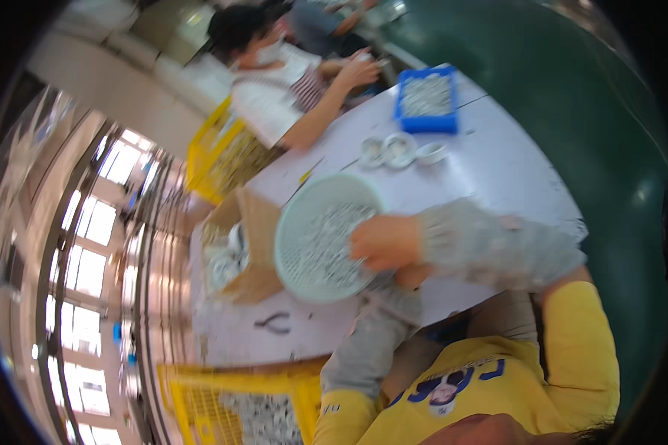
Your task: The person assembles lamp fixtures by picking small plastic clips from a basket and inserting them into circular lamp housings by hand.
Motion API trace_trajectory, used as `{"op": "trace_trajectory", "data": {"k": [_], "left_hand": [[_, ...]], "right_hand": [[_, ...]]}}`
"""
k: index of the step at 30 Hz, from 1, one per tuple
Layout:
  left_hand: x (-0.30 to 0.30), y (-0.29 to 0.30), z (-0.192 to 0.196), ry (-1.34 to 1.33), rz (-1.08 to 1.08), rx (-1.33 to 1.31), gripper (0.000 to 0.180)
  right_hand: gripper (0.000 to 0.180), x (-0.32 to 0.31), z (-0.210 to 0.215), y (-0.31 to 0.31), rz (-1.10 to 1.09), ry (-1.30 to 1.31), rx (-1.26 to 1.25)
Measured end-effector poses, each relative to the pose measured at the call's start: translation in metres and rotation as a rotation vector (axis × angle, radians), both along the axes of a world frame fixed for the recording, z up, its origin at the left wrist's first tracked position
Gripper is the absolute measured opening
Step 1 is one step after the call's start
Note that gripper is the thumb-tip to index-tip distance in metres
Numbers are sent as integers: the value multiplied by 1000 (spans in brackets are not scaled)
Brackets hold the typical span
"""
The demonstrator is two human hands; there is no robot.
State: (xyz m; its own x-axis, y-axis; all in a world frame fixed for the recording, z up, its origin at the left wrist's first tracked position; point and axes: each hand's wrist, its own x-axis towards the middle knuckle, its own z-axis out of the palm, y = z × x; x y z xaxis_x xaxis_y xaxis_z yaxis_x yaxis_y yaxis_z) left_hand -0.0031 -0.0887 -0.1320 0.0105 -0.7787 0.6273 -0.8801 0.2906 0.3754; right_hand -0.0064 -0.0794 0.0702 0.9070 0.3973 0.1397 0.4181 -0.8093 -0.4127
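A round, pale green plastic basket (286, 259) holds a heap of small whitish-grey parts (326, 241), too blurred to name singly. Over its right rim is my right hand (384, 241), with fingers curled and closed; whatever they hold is hidden. My left hand (410, 277) lies just below and partly behind the right one, and its fingers do not show. Both forearms wear grey sleeve covers. Beside the basket stands an open cardboard box (262, 245) with white pieces inside. A pair of pliers (273, 323) lies on the white table (312, 335) near the basket.
Beyond the basket are several small white round cups (399, 150) and a blue tray (428, 126) of small parts. A yellow crate (182, 404) of parts stands at the table's near side, another yellow crate (198, 159) at the far left. A masked co-worker (274, 96) sits across.
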Motion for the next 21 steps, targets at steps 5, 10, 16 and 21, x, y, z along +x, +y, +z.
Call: {"op": "trace_trajectory", "data": {"k": [5,10,16,21], "left_hand": [[31,46,15,207,-242,-128,35],[4,90,13,407,-298,-88,35],[30,125,21,694,-140,-28,35],[15,35,106,857,-120,124,35]], "right_hand": [[21,74,-70,5,9,170,40],[16,192,-172,65,-57,217,-296],[12,35,-14,31,-185,-163,107],[8,-10,2,-19,-60,-303,647]]}}
